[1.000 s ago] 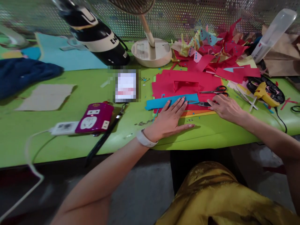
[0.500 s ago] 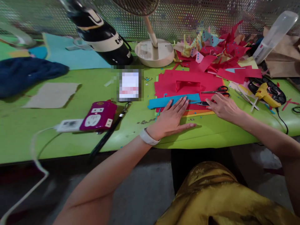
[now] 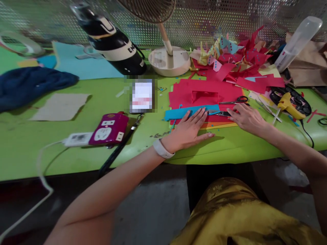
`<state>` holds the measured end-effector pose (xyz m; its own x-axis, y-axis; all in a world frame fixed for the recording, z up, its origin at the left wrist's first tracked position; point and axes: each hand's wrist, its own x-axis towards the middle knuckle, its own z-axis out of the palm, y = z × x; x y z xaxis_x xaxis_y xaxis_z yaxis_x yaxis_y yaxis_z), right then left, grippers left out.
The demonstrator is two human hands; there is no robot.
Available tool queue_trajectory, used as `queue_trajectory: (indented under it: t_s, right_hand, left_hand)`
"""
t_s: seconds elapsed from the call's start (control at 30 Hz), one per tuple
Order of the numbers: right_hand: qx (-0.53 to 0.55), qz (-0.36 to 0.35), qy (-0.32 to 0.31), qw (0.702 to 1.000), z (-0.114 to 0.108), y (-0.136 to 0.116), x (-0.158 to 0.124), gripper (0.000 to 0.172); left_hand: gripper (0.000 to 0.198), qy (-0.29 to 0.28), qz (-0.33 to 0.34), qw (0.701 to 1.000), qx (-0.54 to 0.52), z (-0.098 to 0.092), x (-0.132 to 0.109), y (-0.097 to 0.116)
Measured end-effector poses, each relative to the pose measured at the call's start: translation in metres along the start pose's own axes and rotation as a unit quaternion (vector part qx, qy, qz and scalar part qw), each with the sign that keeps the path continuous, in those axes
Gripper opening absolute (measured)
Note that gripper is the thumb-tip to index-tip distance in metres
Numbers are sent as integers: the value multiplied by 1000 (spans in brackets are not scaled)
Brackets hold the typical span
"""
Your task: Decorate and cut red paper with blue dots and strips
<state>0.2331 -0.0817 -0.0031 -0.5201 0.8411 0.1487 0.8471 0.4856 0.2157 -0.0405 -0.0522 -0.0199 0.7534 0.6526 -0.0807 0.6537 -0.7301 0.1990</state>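
Note:
A folded blue paper strip (image 3: 176, 113) lies across a stack of red sheets (image 3: 181, 90). My left hand (image 3: 191, 127) rests flat on the strip, fingers spread and thumb out to the right. To its right, my right hand (image 3: 245, 117) has its fingers closed on the dark handle of a slim tool (image 3: 222, 113), whose metal tip reaches the strip's right end. What kind of tool it is cannot be made out for certain. Above the strip stands a small folded red paper piece (image 3: 205, 97). Black scissors (image 3: 238, 100) lie just beyond my right hand.
A yellow glue gun (image 3: 290, 104) lies at the right, near a heap of paper scraps (image 3: 232, 58). A fan base (image 3: 169, 61) and a black bottle (image 3: 120, 51) stand behind. Left of my hands are a phone (image 3: 142, 95) and a purple power outlet box (image 3: 109, 129).
The whole view has shifted slightly. My left hand stays on the blue strip, while the tool in my right hand has drawn back slightly rightward, showing more of its dark handle.

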Motion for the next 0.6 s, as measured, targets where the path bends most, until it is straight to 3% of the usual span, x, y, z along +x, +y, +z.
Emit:
queue_trajectory:
  t_s: [0.2, 0.4, 0.6]
  right_hand:
    - [8, 15, 1, 1000, 0, 4, -5, 47]
    - [31, 32, -21, 999, 2, 1, -5, 49]
    - [20, 25, -21, 999, 1, -8, 1, 48]
  left_hand:
    - [92, 2, 2, 1000, -8, -4, 10, 9]
    - [96, 60, -19, 998, 17, 0, -12, 2]
    - [96, 49, -22, 998, 11, 9, -18, -1]
